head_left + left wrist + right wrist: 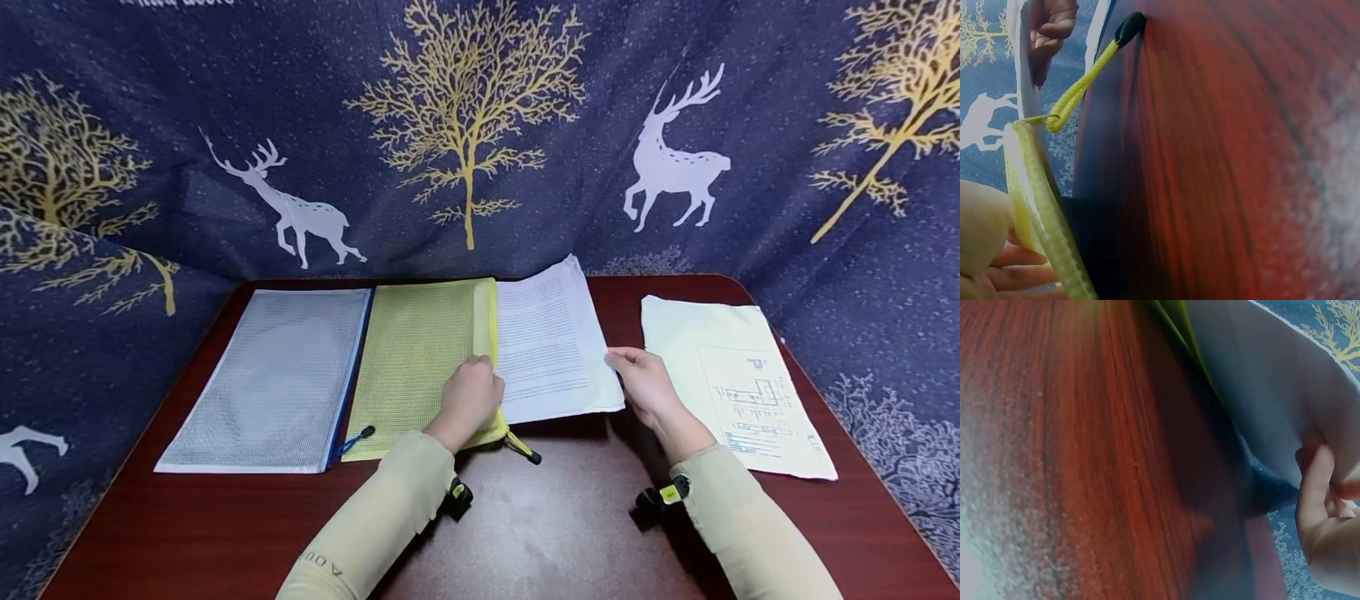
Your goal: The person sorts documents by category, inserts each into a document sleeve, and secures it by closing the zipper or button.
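A yellow mesh zipper pouch (416, 358) lies mid-table, its open edge facing right. My left hand (472, 396) grips that edge, thumb on one side and fingers on the other in the left wrist view. Printed sheets of paper (543, 342) reach partly into the pouch, and the rest sticks out to the right. At their outer edge my right hand (648, 387) pinches the sheets between thumb and fingers, raised off the tabletop. The yellow zipper pull (1082, 87) with a black tip hangs at the pouch's near corner.
On the left lies a clear mesh pouch (262, 383) with a blue zipper, white paper visible inside. A stack of papers (720, 350) with a printed drawing on top rests at the right. The dark red table (540, 533) meets a patterned cloth (480, 225) behind.
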